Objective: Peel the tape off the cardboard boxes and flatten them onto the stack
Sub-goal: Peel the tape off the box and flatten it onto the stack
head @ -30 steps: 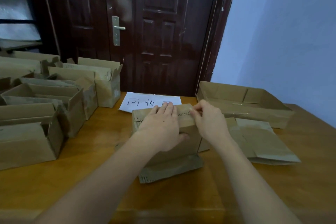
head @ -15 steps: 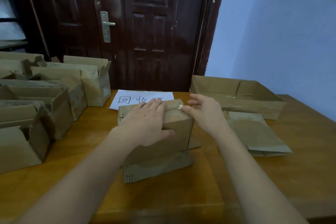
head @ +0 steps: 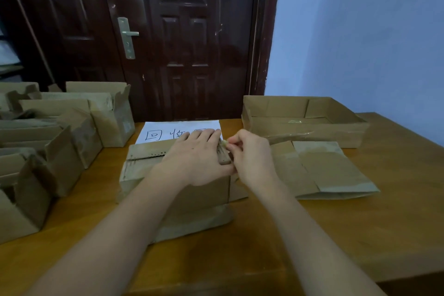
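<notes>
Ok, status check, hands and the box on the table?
Left hand flat on box, steadying. Right hand pinching tape end at box's right edge. Nothing blocking.

My wooden tabletop [head: 396, 218] carries a taped box [head: 144, 175] at centre. Open boxes [head: 60, 151] sit at nine o'clock, flattened cardboard [head: 331, 170] at three, a paper sign [head: 168, 130] at twelve.

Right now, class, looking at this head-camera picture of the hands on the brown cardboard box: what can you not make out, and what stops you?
Head view:
- White paper sign: last written characters hidden by the left hand.
- Brown cardboard box: its right top edge covered by both hands; how much tape remains is unclear.
- Yellowish tape scrap pinched by the right hand: too small and blurred to judge.
- Open cardboard boxes at left: cut off by the frame edge.
</notes>
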A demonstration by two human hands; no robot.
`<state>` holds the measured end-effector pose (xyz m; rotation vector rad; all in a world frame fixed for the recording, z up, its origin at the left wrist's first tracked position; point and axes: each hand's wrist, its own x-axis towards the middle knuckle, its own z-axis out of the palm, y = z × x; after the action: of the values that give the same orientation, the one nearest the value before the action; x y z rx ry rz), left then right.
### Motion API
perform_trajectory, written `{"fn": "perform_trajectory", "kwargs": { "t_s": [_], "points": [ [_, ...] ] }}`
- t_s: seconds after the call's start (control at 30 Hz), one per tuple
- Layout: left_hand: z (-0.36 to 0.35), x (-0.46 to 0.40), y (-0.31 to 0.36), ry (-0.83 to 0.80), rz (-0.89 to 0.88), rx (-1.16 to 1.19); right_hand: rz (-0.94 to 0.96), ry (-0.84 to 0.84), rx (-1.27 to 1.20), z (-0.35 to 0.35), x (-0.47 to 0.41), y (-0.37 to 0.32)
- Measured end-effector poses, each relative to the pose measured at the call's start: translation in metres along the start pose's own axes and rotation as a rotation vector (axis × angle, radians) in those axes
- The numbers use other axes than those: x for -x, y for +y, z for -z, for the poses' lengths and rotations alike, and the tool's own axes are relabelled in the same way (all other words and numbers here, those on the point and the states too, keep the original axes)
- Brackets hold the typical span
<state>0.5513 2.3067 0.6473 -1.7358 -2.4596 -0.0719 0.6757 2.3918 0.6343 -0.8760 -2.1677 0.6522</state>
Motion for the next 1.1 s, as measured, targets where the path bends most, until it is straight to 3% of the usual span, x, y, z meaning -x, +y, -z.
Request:
{"fn": "perform_trajectory", "kwargs": {
  "t_s": [0.2, 0.3, 0.37, 0.53, 0.7, 0.87, 1.1],
  "points": [
    [0.0, 0.001, -0.001, 0.014, -0.011, 0.017, 0.19, 0.074, 0.152, -0.001, 0.002, 0.008],
    [0.0, 0.001, -0.003, 0.01, -0.018, 0.022, 0.132, 0.067, 0.184, -0.003, 0.004, 0.015],
    [-0.001, 0.0, -0.003, 0.014, -0.018, 0.015, 0.069, 0.024, 0.03, -0.003, 0.004, 0.019],
    [-0.002, -0.003, -0.002, 0.011, -0.02, -0.003, -0.21, -0.131, -0.708, 0.011, 0.003, 0.023],
    [-0.002, -0.004, -0.001, 0.012, -0.02, -0.018, -0.444, -0.271, -0.963, 0.003, 0.004, 0.024],
    [-0.001, -0.002, 0.0, 0.008, -0.018, -0.029, -0.474, -0.387, -0.801, 0.001, 0.001, 0.025],
    [0.001, 0.0, 0.001, 0.017, -0.023, -0.018, -0.152, -0.221, -0.007, -0.009, -0.014, 0.03]
  ]
}}
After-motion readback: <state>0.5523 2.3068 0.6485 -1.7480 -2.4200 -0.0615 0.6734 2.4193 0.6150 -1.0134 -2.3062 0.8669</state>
